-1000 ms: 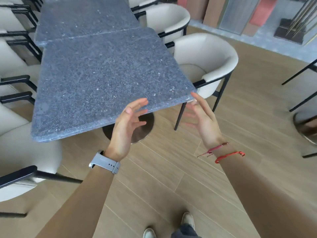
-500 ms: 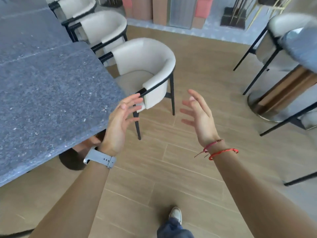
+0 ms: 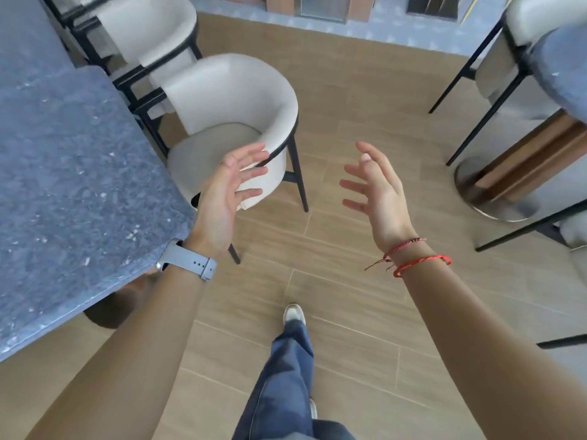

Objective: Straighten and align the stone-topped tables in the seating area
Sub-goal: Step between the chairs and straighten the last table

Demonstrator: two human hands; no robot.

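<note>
Fingers (image 3: pixel 252 171) splayed, empty: L hand (image 3: pixel 222 201), R hand (image 3: pixel 379 198) | chair (image 3: pixel 228 100) ahead by stone table (image 3: pixel 63 185)

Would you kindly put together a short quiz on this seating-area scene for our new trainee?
1. True or false: the left hand grips the edge of the stone table.
2. What is on the wrist of the right hand? A) a glove cuff B) red bracelets C) a bandage
3. Fill in: the seat nearest the left hand is a cream ___ with black legs.

Key: 1 false, since the hand is open and holds nothing; 2 B; 3 chair.
</note>
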